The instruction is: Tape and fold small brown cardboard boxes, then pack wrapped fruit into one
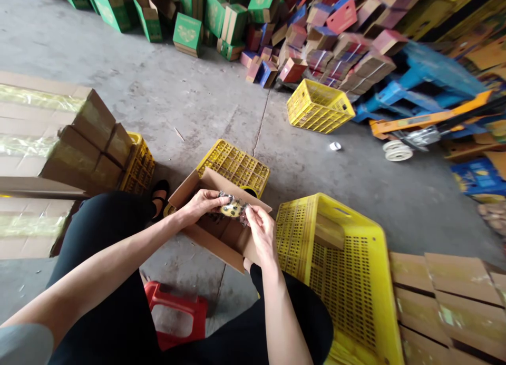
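Note:
Between my two hands I hold a small clear plastic packet (232, 207), printed with dark marks and yellowish inside; its exact contents I cannot make out. My left hand (203, 204) pinches its left end, thumb on top. The right end is gripped by the fingers of my right hand (261, 229). Both hands are over an open cardboard box (215, 245) with its flaps spread. Dark contents show in part inside the box, mostly hidden by my hands and the packet. Under the box's far side is an upturned yellow crate (241, 167).
A large yellow crate (351, 280) with a cardboard piece inside stands at my right. Taped cartons (43, 127) are stacked at left, more cartons (454, 296) at right. A red stool (177, 307) is beneath me. Farther off are a yellow crate (318, 107) and an orange pallet jack (430, 119).

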`<state>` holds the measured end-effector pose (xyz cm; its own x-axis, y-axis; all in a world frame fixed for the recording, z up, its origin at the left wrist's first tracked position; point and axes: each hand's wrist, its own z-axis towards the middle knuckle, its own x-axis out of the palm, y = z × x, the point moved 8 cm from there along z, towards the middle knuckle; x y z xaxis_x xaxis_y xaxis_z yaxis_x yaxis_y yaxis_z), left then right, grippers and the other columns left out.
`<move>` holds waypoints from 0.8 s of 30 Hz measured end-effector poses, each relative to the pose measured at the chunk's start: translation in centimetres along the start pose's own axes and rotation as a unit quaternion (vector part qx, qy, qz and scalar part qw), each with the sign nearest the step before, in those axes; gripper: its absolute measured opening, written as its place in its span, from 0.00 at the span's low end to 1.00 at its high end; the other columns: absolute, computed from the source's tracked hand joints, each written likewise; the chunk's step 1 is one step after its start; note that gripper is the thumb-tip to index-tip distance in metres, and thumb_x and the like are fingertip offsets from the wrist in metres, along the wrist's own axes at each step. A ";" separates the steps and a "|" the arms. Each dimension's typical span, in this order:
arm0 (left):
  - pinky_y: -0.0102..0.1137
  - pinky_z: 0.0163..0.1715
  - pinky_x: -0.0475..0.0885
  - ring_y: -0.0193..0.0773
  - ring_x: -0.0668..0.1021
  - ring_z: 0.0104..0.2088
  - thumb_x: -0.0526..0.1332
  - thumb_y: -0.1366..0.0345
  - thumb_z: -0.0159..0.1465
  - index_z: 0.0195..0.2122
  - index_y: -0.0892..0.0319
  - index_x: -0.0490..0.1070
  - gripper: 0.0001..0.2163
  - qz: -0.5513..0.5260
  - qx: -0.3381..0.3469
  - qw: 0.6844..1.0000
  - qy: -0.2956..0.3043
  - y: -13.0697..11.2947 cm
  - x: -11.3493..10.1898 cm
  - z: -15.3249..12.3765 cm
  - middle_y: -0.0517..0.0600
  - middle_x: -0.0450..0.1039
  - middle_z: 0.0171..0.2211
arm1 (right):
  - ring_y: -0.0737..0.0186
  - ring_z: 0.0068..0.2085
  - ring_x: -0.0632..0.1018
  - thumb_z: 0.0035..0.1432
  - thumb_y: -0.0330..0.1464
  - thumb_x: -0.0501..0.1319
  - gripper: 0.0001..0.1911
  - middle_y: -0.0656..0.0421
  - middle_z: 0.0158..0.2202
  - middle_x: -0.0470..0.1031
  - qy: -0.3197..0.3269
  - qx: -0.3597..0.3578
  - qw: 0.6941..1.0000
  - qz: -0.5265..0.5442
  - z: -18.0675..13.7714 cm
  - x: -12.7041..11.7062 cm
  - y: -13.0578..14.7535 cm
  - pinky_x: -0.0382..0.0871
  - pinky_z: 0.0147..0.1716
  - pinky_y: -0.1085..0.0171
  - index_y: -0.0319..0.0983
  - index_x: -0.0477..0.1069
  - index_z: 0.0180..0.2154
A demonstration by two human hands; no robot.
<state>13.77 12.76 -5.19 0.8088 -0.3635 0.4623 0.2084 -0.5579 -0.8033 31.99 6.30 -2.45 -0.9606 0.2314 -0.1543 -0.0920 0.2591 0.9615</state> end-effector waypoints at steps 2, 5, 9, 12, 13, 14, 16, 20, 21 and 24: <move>0.37 0.48 0.78 0.45 0.85 0.40 0.79 0.46 0.53 0.43 0.64 0.85 0.26 0.002 0.000 1.000 -0.003 0.0 -0.1 0.0 0.57 0.85 0.38 | 0.49 0.47 0.84 0.58 0.53 0.70 0.21 0.54 0.44 0.85 0.000 -0.004 1.000 0.009 -0.1 0.1 0.3 0.79 0.49 0.55 0.43 0.81 0.42; 0.36 0.46 0.79 0.44 0.85 0.40 0.77 0.44 0.55 0.43 0.64 0.85 0.27 0.007 0.003 1.000 -0.010 0.1 -0.4 0.1 0.57 0.85 0.38 | 0.50 0.48 0.84 0.59 0.53 0.70 0.21 0.54 0.44 0.85 0.016 -0.003 1.000 0.009 -0.2 0.5 0.8 0.78 0.50 0.55 0.43 0.82 0.42; 0.34 0.41 0.78 0.43 0.84 0.37 0.76 0.42 0.55 0.42 0.63 0.85 0.27 0.014 0.002 0.999 -0.034 0.5 -1.0 0.1 0.56 0.85 0.37 | 0.51 0.45 0.83 0.59 0.53 0.69 0.21 0.55 0.41 0.85 0.035 -0.002 0.999 -0.004 -0.2 0.6 1.1 0.78 0.47 0.57 0.43 0.82 0.40; 0.32 0.38 0.76 0.41 0.83 0.34 0.74 0.40 0.56 0.41 0.63 0.84 0.28 0.019 0.000 0.999 -0.041 0.7 -1.2 0.2 0.56 0.84 0.35 | 0.52 0.42 0.83 0.58 0.54 0.69 0.21 0.56 0.38 0.84 0.040 -0.001 0.999 -0.010 -0.2 0.7 1.1 0.78 0.45 0.58 0.43 0.81 0.38; 0.32 0.37 0.76 0.40 0.82 0.33 0.74 0.39 0.56 0.40 0.64 0.84 0.28 0.023 0.002 0.999 -0.039 0.7 -1.1 0.2 0.55 0.83 0.34 | 0.52 0.42 0.83 0.59 0.54 0.69 0.22 0.56 0.38 0.84 0.044 0.000 0.999 -0.007 -0.2 0.7 1.0 0.78 0.45 0.58 0.43 0.81 0.38; 0.31 0.36 0.75 0.39 0.81 0.32 0.73 0.39 0.56 0.39 0.64 0.83 0.28 0.030 0.006 0.999 -0.037 0.6 -1.0 0.2 0.55 0.82 0.33 | 0.52 0.42 0.83 0.59 0.54 0.69 0.22 0.56 0.38 0.84 0.050 0.003 0.999 0.000 -0.2 0.9 1.0 0.78 0.45 0.58 0.43 0.81 0.39; 0.29 0.32 0.73 0.36 0.78 0.29 0.72 0.37 0.57 0.35 0.64 0.82 0.28 0.055 0.024 0.997 -0.041 0.3 -1.0 0.2 0.52 0.80 0.30 | 0.52 0.44 0.84 0.60 0.54 0.69 0.22 0.55 0.41 0.84 0.068 0.008 0.998 0.015 -0.3 1.3 0.8 0.79 0.46 0.57 0.43 0.80 0.42; 0.27 0.24 0.65 0.32 0.69 0.22 0.68 0.35 0.59 0.29 0.61 0.77 0.29 0.148 0.083 0.981 -0.090 -0.9 -1.6 0.0 0.46 0.71 0.23 | 0.51 0.48 0.84 0.60 0.52 0.70 0.23 0.54 0.49 0.84 0.110 0.024 0.993 0.028 -0.6 2.4 0.6 0.80 0.49 0.56 0.45 0.80 0.50; 0.28 0.23 0.63 0.32 0.68 0.22 0.66 0.35 0.60 0.28 0.61 0.76 0.29 0.171 0.094 0.975 -0.101 -1.2 -1.7 -0.1 0.46 0.70 0.22 | 0.51 0.48 0.85 0.60 0.52 0.70 0.24 0.54 0.50 0.84 0.113 0.029 0.993 0.032 -0.6 2.5 0.5 0.80 0.48 0.56 0.45 0.80 0.50; 0.29 0.23 0.59 0.32 0.65 0.22 0.64 0.36 0.63 0.25 0.59 0.73 0.28 0.224 0.121 0.959 -0.122 -2.1 -1.9 -0.4 0.45 0.66 0.20 | 0.51 0.47 0.85 0.59 0.52 0.71 0.25 0.54 0.50 0.84 0.111 0.043 0.992 0.039 -0.7 2.7 0.3 0.82 0.46 0.55 0.45 0.81 0.51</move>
<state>11.56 14.28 -4.24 0.9458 -0.3237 -0.0273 -0.0923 -0.1873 -0.9779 29.17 6.35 -2.41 -0.9989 0.0432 -0.0169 -0.0017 0.3303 0.9439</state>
